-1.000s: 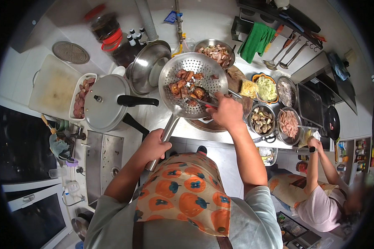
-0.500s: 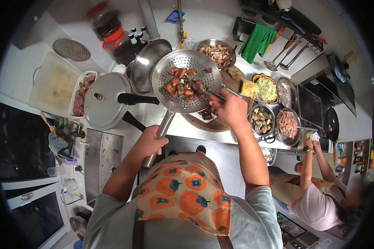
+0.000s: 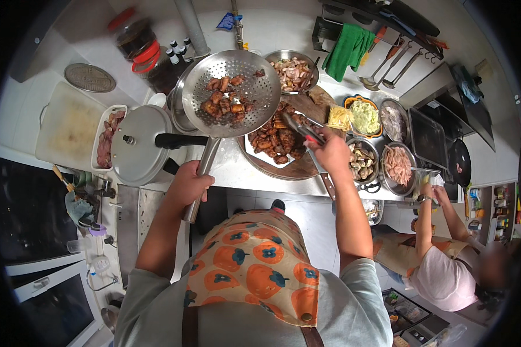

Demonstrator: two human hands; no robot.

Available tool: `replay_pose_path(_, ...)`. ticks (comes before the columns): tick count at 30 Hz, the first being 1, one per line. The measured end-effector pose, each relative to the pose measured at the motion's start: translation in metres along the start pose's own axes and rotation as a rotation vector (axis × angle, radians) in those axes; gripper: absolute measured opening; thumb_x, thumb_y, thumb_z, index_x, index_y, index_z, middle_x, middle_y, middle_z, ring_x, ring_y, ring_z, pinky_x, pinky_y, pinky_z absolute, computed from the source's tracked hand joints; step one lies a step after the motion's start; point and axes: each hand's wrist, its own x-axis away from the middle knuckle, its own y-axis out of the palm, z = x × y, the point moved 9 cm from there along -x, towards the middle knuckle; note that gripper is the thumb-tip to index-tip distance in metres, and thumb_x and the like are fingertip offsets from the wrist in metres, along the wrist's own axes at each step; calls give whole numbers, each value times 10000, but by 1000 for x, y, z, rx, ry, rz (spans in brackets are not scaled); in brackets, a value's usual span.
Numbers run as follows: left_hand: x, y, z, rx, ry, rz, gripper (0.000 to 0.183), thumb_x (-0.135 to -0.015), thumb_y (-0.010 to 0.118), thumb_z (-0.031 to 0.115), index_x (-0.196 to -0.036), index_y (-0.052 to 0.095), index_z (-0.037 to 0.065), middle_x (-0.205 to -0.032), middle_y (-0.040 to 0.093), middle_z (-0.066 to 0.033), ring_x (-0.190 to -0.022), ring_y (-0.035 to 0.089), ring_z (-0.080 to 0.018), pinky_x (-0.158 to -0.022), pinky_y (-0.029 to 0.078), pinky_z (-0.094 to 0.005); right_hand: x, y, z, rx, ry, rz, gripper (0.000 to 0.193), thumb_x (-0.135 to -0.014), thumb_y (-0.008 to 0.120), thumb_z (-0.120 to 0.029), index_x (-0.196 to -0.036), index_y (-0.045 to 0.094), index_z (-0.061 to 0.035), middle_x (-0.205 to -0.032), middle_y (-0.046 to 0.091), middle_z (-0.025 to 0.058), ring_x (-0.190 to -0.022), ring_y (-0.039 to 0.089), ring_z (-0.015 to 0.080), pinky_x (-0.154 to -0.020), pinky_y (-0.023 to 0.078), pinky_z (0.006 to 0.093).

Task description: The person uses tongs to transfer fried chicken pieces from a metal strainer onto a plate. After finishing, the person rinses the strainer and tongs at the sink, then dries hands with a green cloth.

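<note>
My left hand (image 3: 192,184) is wrapped round the long handle of a perforated steel strainer (image 3: 211,62). Several browned meat pieces (image 3: 217,105) lie in its bowl, gathered left of the middle. In my right hand (image 3: 333,155) is a pair of dark tongs (image 3: 308,132), their tips over a heap of browned meat (image 3: 279,140). That heap lies on a white plate (image 3: 261,155) atop a round wooden cutting board (image 3: 305,169), just right of the strainer. Whether the tong tips grip a piece, I cannot tell. A brown-handled knife (image 3: 328,186) sticks out past the board's near edge.
Left stands a pressure cooker (image 3: 139,151), its black handle pointing toward the strainer. Behind the board is a bowl of raw meat (image 3: 292,72). Bowls of shredded greens (image 3: 364,117), mushrooms (image 3: 362,162) and pink meat strips (image 3: 397,165) stand right. A co-worker (image 3: 440,272) works at far right.
The strainer has moved left, uncovering the plate of browned meat. My right hand has taken the tongs from over the strainer to above the plate's heap.
</note>
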Motion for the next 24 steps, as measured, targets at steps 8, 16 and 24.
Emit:
replay_pose_path(8,0,2,10,-8,18,42,180,-886,724,88,-1016,639,-4,-707,606,-37,-482,588,-142,-461,487,-315,-17,54,35,-189,39,45,547,-845,896,-494,-1265,767,-167,-1043,816,148,-1015,777,363,-885,586,468)
replay_pose_path(16,0,5,4,-28,-8,60,146,-869,716,80,-909,605,-5,-705,602,-54,-484,596,-164,-473,481,-332,-25,16,165,-310,236,70,549,-813,950,-414,-1208,775,-76,-1057,812,156,-938,777,283,-834,568,391)
replay_pose_path(24,-13,14,14,-14,-25,54,160,-866,721,79,-947,614,-8,-705,601,-49,-469,584,-164,-459,468,-325,13,48,109,-101,83,20,500,-854,883,-490,-1235,758,-191,-915,801,144,-915,779,376,-818,589,480)
